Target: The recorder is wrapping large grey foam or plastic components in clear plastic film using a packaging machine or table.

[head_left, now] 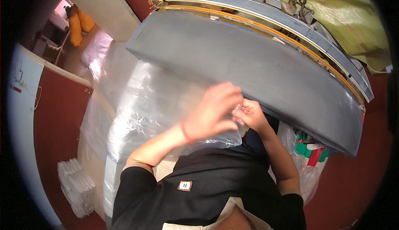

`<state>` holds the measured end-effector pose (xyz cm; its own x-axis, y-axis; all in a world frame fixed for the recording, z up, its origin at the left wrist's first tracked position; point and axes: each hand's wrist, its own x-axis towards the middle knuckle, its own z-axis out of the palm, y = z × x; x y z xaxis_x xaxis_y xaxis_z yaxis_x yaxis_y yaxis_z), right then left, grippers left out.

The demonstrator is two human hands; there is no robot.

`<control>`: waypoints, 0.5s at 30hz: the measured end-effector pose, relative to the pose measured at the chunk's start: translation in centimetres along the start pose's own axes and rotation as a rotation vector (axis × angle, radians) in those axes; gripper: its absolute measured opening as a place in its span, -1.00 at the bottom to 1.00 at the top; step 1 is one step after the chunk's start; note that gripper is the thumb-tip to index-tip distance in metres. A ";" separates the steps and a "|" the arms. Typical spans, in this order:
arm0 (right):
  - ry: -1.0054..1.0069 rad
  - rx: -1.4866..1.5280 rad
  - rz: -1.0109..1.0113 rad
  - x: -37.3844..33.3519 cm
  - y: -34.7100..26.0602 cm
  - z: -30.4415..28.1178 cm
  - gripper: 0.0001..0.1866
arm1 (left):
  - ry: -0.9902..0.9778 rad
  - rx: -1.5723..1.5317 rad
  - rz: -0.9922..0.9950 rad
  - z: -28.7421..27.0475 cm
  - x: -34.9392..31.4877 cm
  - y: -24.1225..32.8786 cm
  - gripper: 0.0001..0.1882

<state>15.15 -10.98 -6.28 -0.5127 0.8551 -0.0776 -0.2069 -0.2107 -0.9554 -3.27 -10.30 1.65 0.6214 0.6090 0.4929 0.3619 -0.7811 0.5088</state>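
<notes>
Right hand (252, 114) pinches a bit of clear plastic sheet (135, 105) between thumb and fingers, by the near edge of the grey padded bench (199, 39). Left hand (214, 109), blurred, spreads its thumb from loosely curved fingers over the sheet; whether it touches, I cannot tell.

Clear plastic (129, 109) glints white against a plain dark-grey surface (249, 59) edged by an orange strip (199, 9) – nearby, a red wristband (185, 133), black shirt (224, 172) with cream collar (233, 205), maroon floor (357, 159) and yellow-green sheeting (332, 18).
</notes>
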 end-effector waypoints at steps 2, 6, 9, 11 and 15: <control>-0.023 0.021 0.009 -1.3 -0.8 -0.7 -0.85 | -0.178 -0.122 -0.152 -0.1 0.4 -1.9 -0.66; -0.023 -0.169 -0.020 -4.7 -4.8 -0.4 -0.82 | -0.257 -0.176 -0.125 -2.8 2.4 -2.3 -0.89; -0.127 -0.689 -0.008 -9.2 -3.4 -3.6 -0.79 | 0.103 -0.194 -0.280 -6.7 5.3 -0.6 -0.92; 0.074 -0.751 0.184 -14.6 -1.8 -7.6 -0.77 | 0.347 -0.288 -0.268 -8.5 6.6 -0.2 -0.97; 0.882 -1.176 0.352 -28.9 -5.8 -13.5 -0.84 | -0.269 -0.146 -0.015 -7.4 5.6 -1.4 -0.90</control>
<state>42.42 -28.09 -2.38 0.3449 0.9354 -0.0773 0.8005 -0.3362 -0.4962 -5.40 -4.82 8.92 0.7855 0.5465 0.2904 0.2805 -0.7326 0.6201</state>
